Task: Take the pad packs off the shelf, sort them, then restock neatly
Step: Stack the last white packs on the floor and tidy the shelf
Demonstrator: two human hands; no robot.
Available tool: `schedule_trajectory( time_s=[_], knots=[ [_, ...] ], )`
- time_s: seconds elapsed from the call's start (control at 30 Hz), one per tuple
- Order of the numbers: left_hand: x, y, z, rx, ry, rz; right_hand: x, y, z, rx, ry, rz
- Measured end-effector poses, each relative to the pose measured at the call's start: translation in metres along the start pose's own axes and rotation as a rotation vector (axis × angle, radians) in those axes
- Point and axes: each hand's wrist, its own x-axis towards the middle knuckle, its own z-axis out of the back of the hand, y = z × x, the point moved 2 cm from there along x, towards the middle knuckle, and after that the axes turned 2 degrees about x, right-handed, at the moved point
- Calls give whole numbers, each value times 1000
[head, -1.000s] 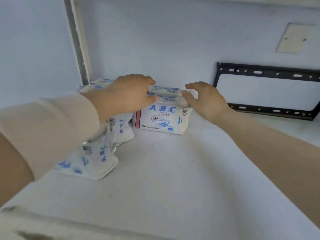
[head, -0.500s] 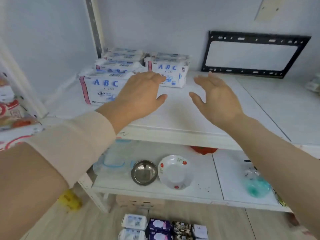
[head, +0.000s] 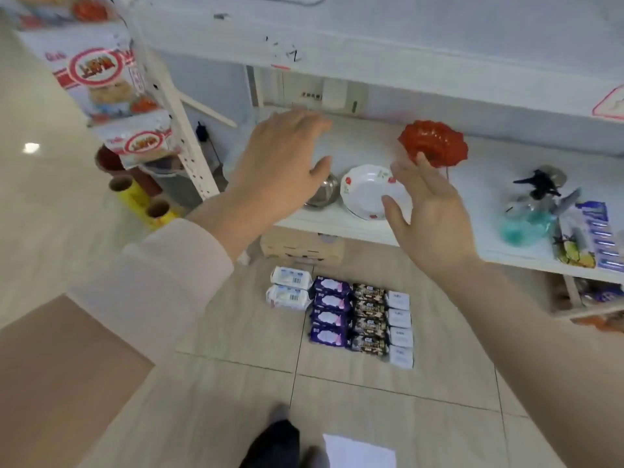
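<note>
Pad packs lie sorted in rows on the floor below the shelf: two white packs (head: 289, 288) at the left, a column of purple packs (head: 329, 315), a column of dark patterned packs (head: 368, 320), and a column of small white packs (head: 399, 327). My left hand (head: 282, 167) and my right hand (head: 430, 214) hover in front of the lower shelf (head: 354, 228), both empty with fingers apart. The top shelf's front edge (head: 371, 72) crosses the upper view; the packs on it are out of sight.
On the lower shelf stand a steel bowl (head: 324, 195), a white flowered dish (head: 368, 190), a red dish (head: 434, 143) and a spray bottle (head: 530, 211). Snack bags (head: 101, 76) hang at the left. A cardboard box (head: 300, 248) sits under the shelf. My dark shoe (head: 275, 444) is below.
The view has swung down from the top shelf to the floor. Both hands have left the ABC packs on the top shelf and dropped to the lower shelf's height, still empty.
</note>
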Motion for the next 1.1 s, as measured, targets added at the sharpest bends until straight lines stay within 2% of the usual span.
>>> schedule_trajectory(
  time_s=[0.27, 0.37, 0.57, 0.7, 0.87, 0.97, 1.1],
  knots=[
    [-85, 39, -80, -53, 223, 171, -81, 14, -77, 50, 227, -76],
    [-105, 66, -106, -104, 226, 220, -88, 21, -104, 123, 280, -194],
    [-124, 124, -180, -219, 290, 333, -93, 17, -179, 105, 432, -325],
    [-134, 152, -243, -224, 406, 335, -102, -1, -237, 73, 571, -354],
    [-160, 177, -330, -256, 480, 353, -112, -39, -315, 103, 668, -337],
    [-175, 201, -396, -243, 551, 363, -122, -73, -378, 87, 737, -322],
    [-188, 241, -496, -224, 565, 351, -132, -122, -473, 89, 763, -261]
  ],
)
